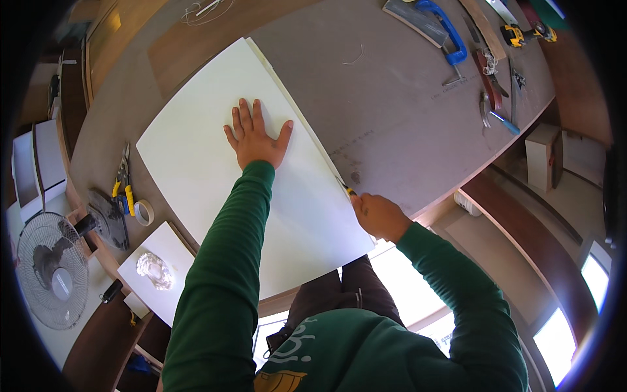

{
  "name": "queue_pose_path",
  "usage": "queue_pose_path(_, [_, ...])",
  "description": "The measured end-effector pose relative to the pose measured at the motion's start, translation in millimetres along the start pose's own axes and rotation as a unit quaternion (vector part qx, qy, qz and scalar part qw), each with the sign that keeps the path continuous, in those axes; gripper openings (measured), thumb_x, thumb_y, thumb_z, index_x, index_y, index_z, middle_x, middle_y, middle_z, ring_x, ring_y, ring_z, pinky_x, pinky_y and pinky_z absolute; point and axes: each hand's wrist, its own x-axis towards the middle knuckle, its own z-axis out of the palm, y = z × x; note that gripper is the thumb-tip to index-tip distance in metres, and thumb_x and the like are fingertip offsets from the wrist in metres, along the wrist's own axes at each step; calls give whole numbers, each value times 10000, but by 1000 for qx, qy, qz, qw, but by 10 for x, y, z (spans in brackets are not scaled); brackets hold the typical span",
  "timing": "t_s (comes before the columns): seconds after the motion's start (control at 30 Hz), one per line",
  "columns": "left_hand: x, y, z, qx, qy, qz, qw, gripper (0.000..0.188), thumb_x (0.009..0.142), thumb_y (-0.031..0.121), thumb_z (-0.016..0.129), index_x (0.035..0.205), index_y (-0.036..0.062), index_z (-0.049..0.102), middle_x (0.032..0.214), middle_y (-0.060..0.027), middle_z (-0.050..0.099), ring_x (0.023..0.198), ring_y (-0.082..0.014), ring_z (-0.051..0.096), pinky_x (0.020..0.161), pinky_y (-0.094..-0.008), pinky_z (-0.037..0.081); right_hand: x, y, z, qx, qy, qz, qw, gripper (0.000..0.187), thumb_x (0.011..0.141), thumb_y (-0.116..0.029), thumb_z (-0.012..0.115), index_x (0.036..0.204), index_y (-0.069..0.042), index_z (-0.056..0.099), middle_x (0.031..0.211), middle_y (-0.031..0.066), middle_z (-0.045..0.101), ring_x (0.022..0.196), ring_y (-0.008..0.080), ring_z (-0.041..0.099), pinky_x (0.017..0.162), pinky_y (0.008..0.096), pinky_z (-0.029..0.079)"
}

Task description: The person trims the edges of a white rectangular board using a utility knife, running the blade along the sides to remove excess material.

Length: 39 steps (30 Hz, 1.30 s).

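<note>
A large white board (307,215) lies aslant on the brown worktable, its near corner reaching past the table's front edge. Flat on its upper part rests my left hand (260,140), fingers spread and pressing down, with nothing in it. My right hand (382,217) is closed around a utility knife (348,189) with a yellow and black handle. The knife's thin tip meets the board's right long edge, where a narrow strip or second layer (287,93) shows along the side. Most of the handle is hidden inside my fist.
Left of the board lie yellow-handled snips (124,178), a tape roll (144,212) and a smaller white panel (147,285) bearing crumpled clear material. A fan (53,271) stands beyond. At the far right are a blue clamp (450,32), a hammer (499,117) and a yellow drill (522,34).
</note>
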Motion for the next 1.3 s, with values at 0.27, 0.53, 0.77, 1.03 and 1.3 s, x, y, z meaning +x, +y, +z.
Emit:
queue_pose_path(0.27, [-11, -9, -2, -13, 3, 0, 1000, 902, 906, 695, 575, 1603, 162, 365, 1709, -135, 237, 1587, -319, 185, 1277, -550, 85, -209, 207, -315, 90, 71, 27, 993, 432, 1093, -405, 444, 1000, -5, 577, 806, 255, 681, 731, 465, 653, 651, 528, 532])
queue_pose_path(0.53, [-2, 10, 10, -9, -8, -5, 1000, 919, 907, 701, 566, 1609, 147, 353, 1712, -134, 228, 1595, -300, 157, 1283, -530, 65, 752, 583, -620, -48, 393, -85, 914, 187, 1012, -222, 622, 1003, -49, 551, 924, 217, 688, 805, 436, 667, 709, 503, 550])
queue_pose_path(0.77, [24, 22, 64, -11, -12, -2, 1000, 951, 897, 721, 546, 1613, 129, 343, 1706, -154, 235, 1599, -310, 144, 1282, -533, 47, 975, 611, -707, -49, 452, -52, 889, 117, 996, -154, 622, 1021, -46, 582, 970, 178, 669, 850, 396, 645, 739, 464, 542])
queue_pose_path(1.03, [3, 46, 20, -13, -5, 0, 1000, 945, 894, 737, 544, 1608, 146, 357, 1707, -148, 236, 1595, -313, 160, 1279, -544, 61, 294, 152, -1187, 337, 312, -54, 887, 54, 968, -33, 634, 1020, -28, 622, 987, 61, 603, 939, 161, 566, 791, 304, 479])
queue_pose_path(1.3, [17, 58, 51, -8, 9, 8, 1000, 925, 912, 741, 536, 1607, 159, 354, 1702, -156, 246, 1588, -325, 178, 1278, -540, 56, -653, -243, -1927, 373, 380, -414, 739, 155, 969, -103, 622, 1103, -36, 663, 848, 77, 640, 740, 173, 632, 697, 302, 525])
